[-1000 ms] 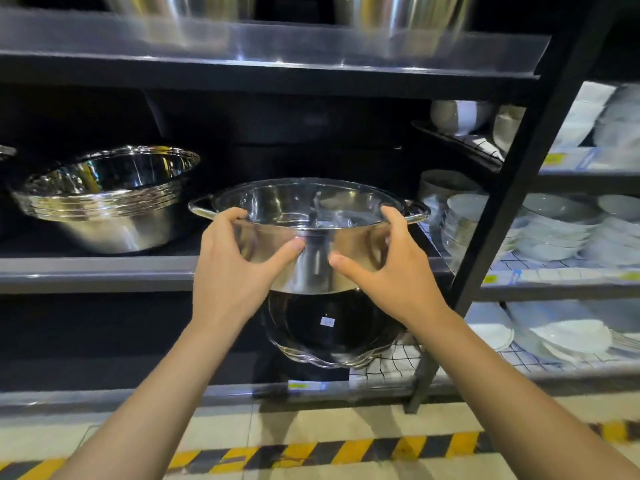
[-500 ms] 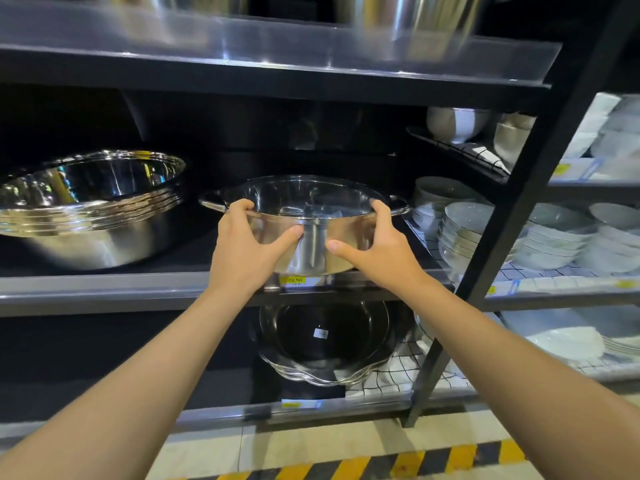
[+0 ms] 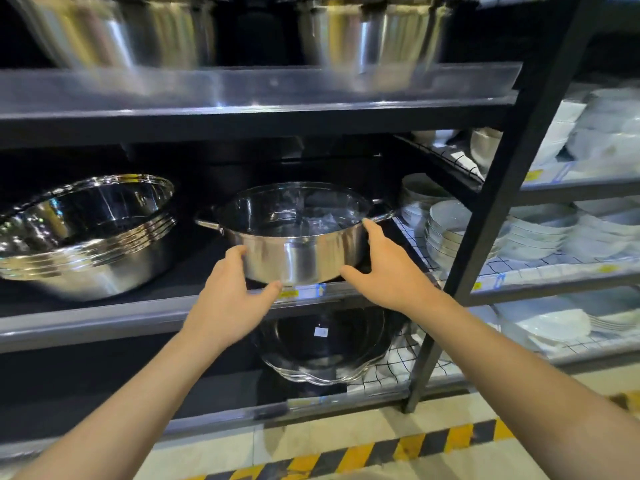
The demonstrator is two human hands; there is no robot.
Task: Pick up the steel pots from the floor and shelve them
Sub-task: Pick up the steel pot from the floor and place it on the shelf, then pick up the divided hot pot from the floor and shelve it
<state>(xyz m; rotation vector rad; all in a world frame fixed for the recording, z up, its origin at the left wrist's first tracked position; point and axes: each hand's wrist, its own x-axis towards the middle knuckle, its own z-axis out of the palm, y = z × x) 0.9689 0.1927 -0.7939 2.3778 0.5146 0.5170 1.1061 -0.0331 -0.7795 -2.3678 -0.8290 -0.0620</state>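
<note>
In the middle of the frame a steel pot is sitting on the middle shelf, close to the shelf's front edge, upright, with a clear lid over it and a loop handle sticking out at each side. Both hands are reaching to it from the lower part of the frame. The left hand is lying against the pot's lower left wall, fingers spread and only loosely bent, thumb stretching under the front of the base; it is touching the pot rather than clutching it. The right hand is resting on the pot's right side, fingers straight, the index fingertip reaching up to the rim just below the right handle and the thumb pointing in toward the base. Neither hand is curling round anything.

At the left of the frame a stack of shiny bowls is sitting on the same shelf, well apart from the pot. Along the top of the frame, blurred big pots are standing on the upper shelf. Below the pot, a stack of scalloped steel dishes is leaning on the bottom shelf. At the right, beyond a black post, white bowls and plates are filling wire racks. Yellow and black tape is running across the floor at the bottom.
</note>
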